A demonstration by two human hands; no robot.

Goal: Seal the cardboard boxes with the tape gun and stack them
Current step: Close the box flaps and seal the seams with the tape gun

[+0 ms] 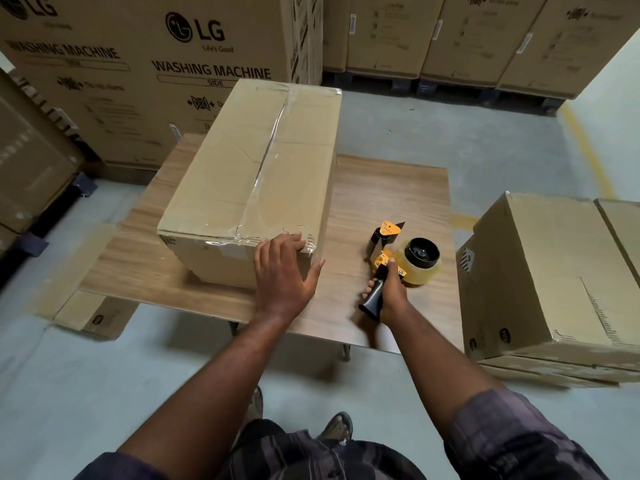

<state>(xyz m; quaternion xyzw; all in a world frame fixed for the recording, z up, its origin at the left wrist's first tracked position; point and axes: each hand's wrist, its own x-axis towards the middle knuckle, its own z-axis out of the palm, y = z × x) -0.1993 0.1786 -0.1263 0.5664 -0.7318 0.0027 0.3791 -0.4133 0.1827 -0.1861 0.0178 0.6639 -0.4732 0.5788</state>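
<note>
A long cardboard box [242, 168] lies on the wooden table [388, 202], with clear tape running along its top seam and over the near end. My left hand [282, 271] rests flat against the box's near right corner, fingers straight over the top edge. To the right, my right hand [389, 292] grips the black handle of the orange tape gun [401, 258], which sits on the table with its roll of clear tape. Another cardboard box [554, 282] stands on flattened cardboard on the floor at the right.
Tall washing-machine cartons [156, 81] line the back and left on pallets. More cartons [467, 36] stand at the back right. A flattened cardboard piece [90, 313] lies on the floor under the table's left side. Grey concrete floor [450, 126] with a yellow line runs behind the table.
</note>
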